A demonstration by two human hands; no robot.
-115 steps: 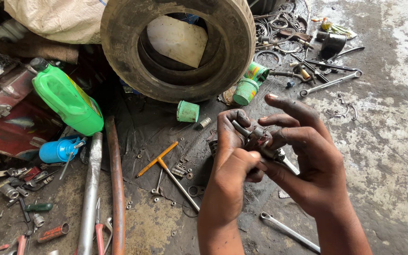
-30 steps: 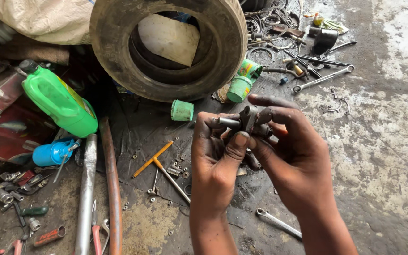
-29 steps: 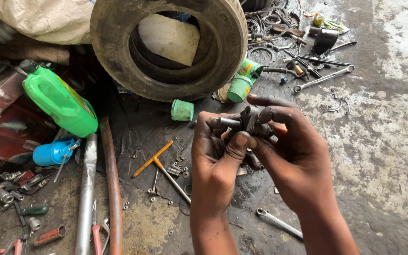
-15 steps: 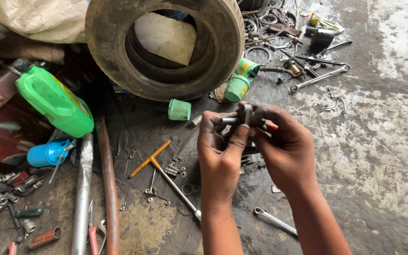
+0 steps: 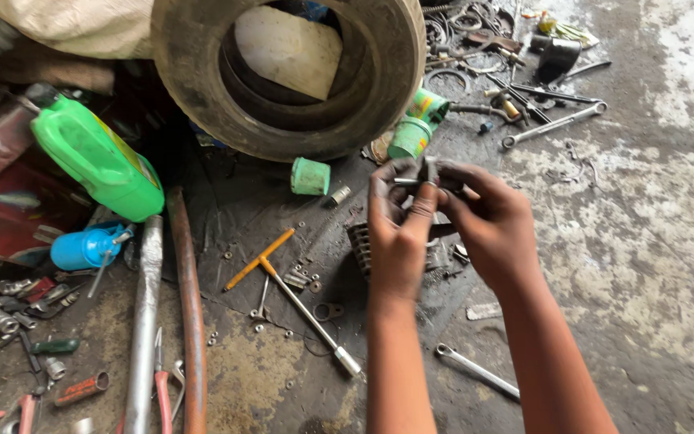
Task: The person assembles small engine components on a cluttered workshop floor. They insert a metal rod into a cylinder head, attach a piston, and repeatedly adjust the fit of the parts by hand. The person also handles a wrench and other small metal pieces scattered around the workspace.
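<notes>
Head view: a small metal part point(image 5: 423, 178) is pinched between both hands at the upper middle of the frame, the left hand point(image 5: 395, 233) closed round it from below with thumb pressed up against it, the right hand point(image 5: 487, 221) clamped on it from the right, fingers curled over the top. What exactly the part is cannot be told, since most of it is hidden by the fingers. A slip is judged the main risk: the hands look blackened and oily, and a dropped piece would be lost quickly among the loose washers and nuts point(image 5: 299, 281) scattered on the dark ground directly below (a ribbed metal block point(image 5: 361, 245) lies there too, partly behind the left wrist). Room toward the upper centre is cut off by the worn tyre point(image 5: 202, 72), with two green cans point(image 5: 415, 124) just beyond the fingertips. To the left, a T-handle wrench point(image 5: 303, 301) and a rusty pipe point(image 5: 189, 321) crowd the floor. More open ground is seen at the right, on the pale concrete point(image 5: 668, 265), though a spanner point(image 5: 475, 370) lies near the right forearm.
</notes>
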